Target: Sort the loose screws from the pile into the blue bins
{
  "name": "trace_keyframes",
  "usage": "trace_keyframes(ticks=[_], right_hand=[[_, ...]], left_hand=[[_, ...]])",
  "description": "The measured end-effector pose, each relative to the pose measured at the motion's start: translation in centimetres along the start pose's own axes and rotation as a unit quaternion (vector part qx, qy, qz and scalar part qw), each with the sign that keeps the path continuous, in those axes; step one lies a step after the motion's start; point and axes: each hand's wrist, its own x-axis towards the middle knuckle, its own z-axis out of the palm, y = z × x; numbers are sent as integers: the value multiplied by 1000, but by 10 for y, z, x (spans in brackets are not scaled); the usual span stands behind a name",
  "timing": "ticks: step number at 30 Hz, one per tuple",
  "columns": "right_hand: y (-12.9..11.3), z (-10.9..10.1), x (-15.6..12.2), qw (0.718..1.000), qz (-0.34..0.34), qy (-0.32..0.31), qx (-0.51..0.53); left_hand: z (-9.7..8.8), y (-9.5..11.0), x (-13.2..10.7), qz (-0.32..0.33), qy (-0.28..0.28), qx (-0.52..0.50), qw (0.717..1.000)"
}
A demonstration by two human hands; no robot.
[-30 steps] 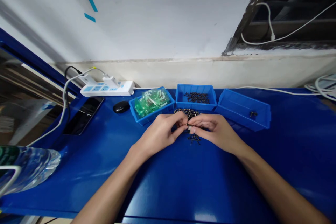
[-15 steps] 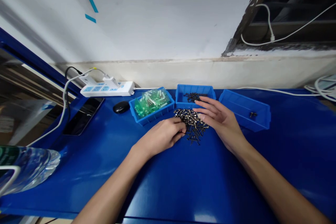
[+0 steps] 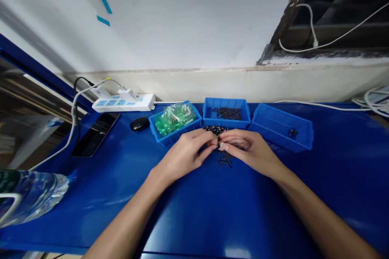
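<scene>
- Appeared to be at a fine two-handed step: worked a small piece (image 3: 218,145) between fingertips, just over the loose screws (image 3: 225,162) on the counter (image 3: 194,214).
- Curled the left hand (image 3: 189,149) to a near-closed pinch on that piece; could not tell exactly what, being mostly hidden.
- Pinched it likewise with the right hand (image 3: 257,150).
- Seemed to call next for steady fingertips and a light grip before any letting go.

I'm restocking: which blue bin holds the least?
The rightmost bin: a few dark pieces lie in it; the middle bin and left bin hold far more.
</scene>
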Motion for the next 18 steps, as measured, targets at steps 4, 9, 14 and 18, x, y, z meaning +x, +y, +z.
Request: trace_keyframes(ticks=[4, 9, 14, 18], right_hand=[[-3, 0, -1, 999, 27, -32, 27], [-7, -4, 0, 995, 71, -59, 39], [-10, -9, 2, 997, 59, -16, 53], [-8, -10, 2, 999, 38, 4, 2]], left_hand=[[2, 1, 0, 7, 6, -17, 1000], [1, 1, 0, 1, -19, -23, 1000], [0, -4, 0, -12, -55, -2, 998], [0, -9, 0, -30, -80, 21, 996]])
